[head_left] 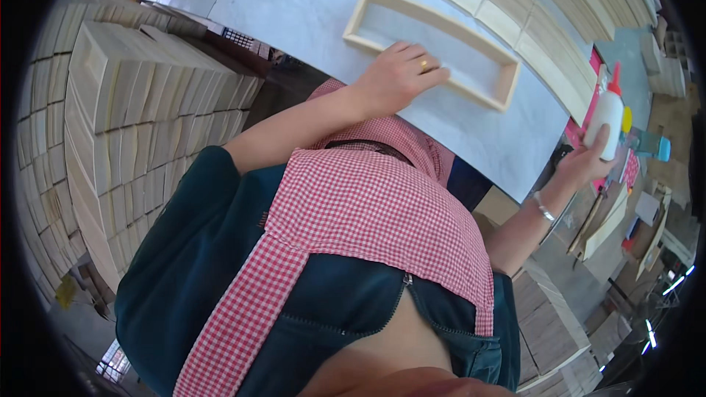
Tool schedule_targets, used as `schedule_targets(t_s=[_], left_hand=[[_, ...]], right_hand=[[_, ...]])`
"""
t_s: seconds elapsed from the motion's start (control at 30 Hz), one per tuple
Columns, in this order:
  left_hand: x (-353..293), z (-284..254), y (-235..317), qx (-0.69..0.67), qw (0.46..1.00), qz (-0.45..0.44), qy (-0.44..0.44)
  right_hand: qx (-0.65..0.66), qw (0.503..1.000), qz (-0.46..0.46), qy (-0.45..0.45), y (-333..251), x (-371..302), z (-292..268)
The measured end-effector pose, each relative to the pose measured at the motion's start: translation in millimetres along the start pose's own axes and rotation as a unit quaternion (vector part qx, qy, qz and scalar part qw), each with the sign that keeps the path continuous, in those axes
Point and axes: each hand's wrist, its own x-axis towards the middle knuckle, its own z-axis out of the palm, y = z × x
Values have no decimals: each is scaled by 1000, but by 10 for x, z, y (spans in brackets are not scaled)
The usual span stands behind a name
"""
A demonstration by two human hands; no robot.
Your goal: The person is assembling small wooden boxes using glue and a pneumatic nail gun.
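Observation:
A long rectangular wooden frame [445,23] of pale wood lies on the table, its open middle showing the tabletop. My left hand [403,77], a gold ring on one finger, is closed over the near rail of this frame; the fingertips are partly hidden. Out past the table's right end, my right hand [585,165] is wrapped around a white squeeze bottle [606,121]. The bottle stands nearly upright with its red pointed nozzle up, well apart from the frame.
The table [294,11] has a pale marbled top. Long wooden strips [559,66] lie along its far side. Tall stacks of wooden pieces [132,95] stand at my left. A blue-capped container [651,145] and loose boards [607,224] are at the right.

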Motion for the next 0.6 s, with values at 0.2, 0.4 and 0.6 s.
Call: schedule_targets(t_s=[0.2, 0.4, 0.6], left_hand=[[-112, 10, 65, 106, 983, 84, 122], [-485, 132, 14, 65, 988, 76, 121], [-602, 257, -64, 60, 992, 52, 95]], right_hand=[[64, 977, 53, -196, -299, -1327, 455], [8, 928, -5, -373, -439, -1783, 855], [11, 908, -42, -417, -503, -1872, 1118]])
